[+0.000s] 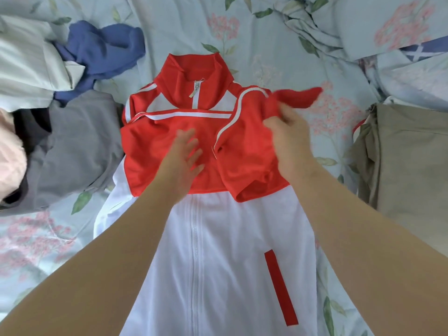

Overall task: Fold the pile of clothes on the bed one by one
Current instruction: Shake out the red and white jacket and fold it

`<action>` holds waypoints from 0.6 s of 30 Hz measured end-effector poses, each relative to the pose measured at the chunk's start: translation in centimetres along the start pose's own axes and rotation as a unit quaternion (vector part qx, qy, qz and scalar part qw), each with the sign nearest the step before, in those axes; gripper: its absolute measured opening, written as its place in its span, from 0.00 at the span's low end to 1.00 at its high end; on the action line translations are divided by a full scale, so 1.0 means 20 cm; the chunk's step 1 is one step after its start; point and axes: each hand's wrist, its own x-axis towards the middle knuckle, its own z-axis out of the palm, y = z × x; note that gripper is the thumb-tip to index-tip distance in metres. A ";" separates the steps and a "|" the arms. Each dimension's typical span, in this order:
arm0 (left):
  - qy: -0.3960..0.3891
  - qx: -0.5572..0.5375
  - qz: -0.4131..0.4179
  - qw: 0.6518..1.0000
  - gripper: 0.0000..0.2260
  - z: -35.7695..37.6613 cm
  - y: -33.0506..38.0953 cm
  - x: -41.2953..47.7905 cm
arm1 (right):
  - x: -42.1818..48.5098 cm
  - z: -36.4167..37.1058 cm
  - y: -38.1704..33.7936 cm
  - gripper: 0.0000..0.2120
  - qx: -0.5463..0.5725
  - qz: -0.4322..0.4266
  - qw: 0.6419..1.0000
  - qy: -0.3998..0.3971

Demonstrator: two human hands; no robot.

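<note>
In the head view, the red-and-white jacket is laid zipped and front-up on the floral bed sheet, beside a heap of unfolded clothes. Its red sleeve is pinched by the right hand and held across the chest, where the left hand is spread flat, fingers straight. The fabric is judged light, limp and rather slick, so it is best taken at cuff, seam or hem.

I am reaching both bare arms forward; my left hand is spreading flat, fingers straight, and my right hand is pinching the red sleeve.
</note>
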 end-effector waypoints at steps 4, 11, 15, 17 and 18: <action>0.019 -0.276 -0.015 0.961 0.29 -0.29 0.04 -0.08 | -0.19 0.23 -0.02 0.18 -0.414 -0.159 0.808 -0.388; -0.008 -0.267 0.005 0.964 0.31 -0.56 0.05 -0.16 | -0.28 0.20 0.17 0.15 -0.405 -0.139 0.897 -0.110; 0.034 0.065 -0.066 0.995 0.28 -0.53 0.11 -0.13 | -0.26 0.18 0.22 0.20 -0.452 -0.111 0.882 -0.069; 0.094 0.172 -0.063 0.979 0.32 -0.52 0.13 -0.13 | -0.27 0.19 0.22 0.20 -0.463 -0.147 0.873 -0.038; 0.115 0.181 -0.043 0.976 0.30 -0.54 0.16 -0.12 | -0.26 0.19 0.21 0.19 -0.466 -0.160 0.870 -0.016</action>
